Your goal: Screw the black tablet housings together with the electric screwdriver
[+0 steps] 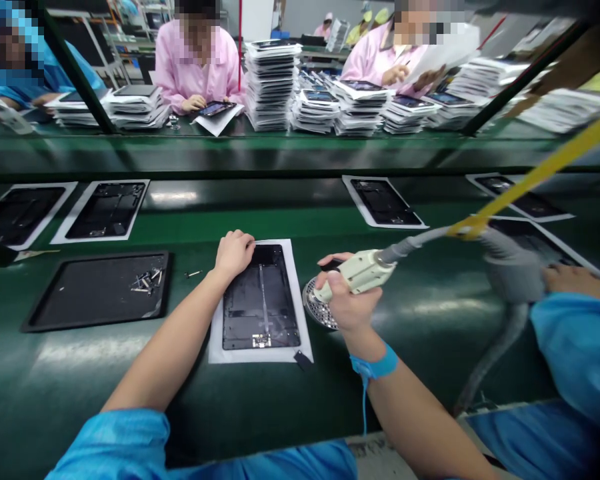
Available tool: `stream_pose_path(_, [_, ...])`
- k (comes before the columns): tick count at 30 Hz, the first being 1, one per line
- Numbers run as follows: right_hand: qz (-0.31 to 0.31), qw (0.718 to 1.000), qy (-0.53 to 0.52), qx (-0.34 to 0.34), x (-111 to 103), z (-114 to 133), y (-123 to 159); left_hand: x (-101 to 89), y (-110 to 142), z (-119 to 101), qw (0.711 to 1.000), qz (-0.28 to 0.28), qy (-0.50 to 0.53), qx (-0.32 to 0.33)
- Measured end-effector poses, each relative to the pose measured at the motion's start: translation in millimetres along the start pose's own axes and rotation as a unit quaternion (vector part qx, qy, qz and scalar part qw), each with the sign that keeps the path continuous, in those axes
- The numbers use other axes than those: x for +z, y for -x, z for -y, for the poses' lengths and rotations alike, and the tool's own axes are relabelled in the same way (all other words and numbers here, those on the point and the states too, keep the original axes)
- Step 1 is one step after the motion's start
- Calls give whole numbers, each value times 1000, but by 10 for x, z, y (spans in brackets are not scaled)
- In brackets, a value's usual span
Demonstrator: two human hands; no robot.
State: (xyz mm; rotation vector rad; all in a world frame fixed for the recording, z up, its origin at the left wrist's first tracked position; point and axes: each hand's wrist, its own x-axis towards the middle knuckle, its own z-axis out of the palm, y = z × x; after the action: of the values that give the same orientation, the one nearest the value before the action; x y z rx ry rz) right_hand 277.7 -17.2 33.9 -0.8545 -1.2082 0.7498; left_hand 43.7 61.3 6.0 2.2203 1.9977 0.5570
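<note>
An open tablet housing (250, 293), black with a thin cable strip down its middle, lies on a white sheet (301, 313) in front of me. My left hand (234, 253) is closed at its far left corner, fingers curled over the edge. My right hand (353, 297) is wrapped round a pale corded electric screwdriver (365, 272). The tool's front end is over a round metal dish with many holes (317, 308), just right of the sheet; its tip is hidden. A small black piece (303, 361) lies at the sheet's near right corner.
At left lies a black tray (100, 293) with small metal parts; a loose screw-like part (193, 274) is beside it. More tablet housings (107, 209) lie along the bench's far side. A yellow strap (545, 177) and a co-worker's arm (577, 320) are at right. Paper stacks (273, 87) stand beyond.
</note>
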Motion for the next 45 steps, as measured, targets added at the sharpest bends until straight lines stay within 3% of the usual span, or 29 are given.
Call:
stream_pose_path(3, [22, 998, -64, 12, 114, 157, 142, -57, 52, -28, 999, -41, 28, -10])
stream_pose_path(6, [121, 985, -116, 46, 275, 260, 384, -162, 230, -16, 996, -69, 58, -1])
stream_pose_path(10, [212, 968, -118, 57, 439, 232, 626, -353, 696, 103, 995, -37, 90, 7])
stream_pose_path(16, [228, 966, -113, 53, 492, 150, 651, -576, 1397, 307, 993, 54, 78, -73])
stream_pose_path(22, [233, 963, -119, 71, 522, 136, 698, -616, 1694, 221, 988, 88, 10, -124])
stream_pose_path(26, [201, 971, -104, 75, 452, 210, 575, -613, 1711, 150, 987, 98, -11, -128])
stream_pose_path(33, [0, 1000, -21, -13, -13, 214, 108, -565, 1674, 108, 986, 108, -19, -123])
stream_pose_path(37, [-10, 999, 29, -16, -162, 48, 52, -528, 1675, 92, 988, 105, -23, -111])
stream_pose_path(45, [-11, 998, 64, -20, -144, -12, 49, -506, 1685, 115, 990, 94, -11, -107])
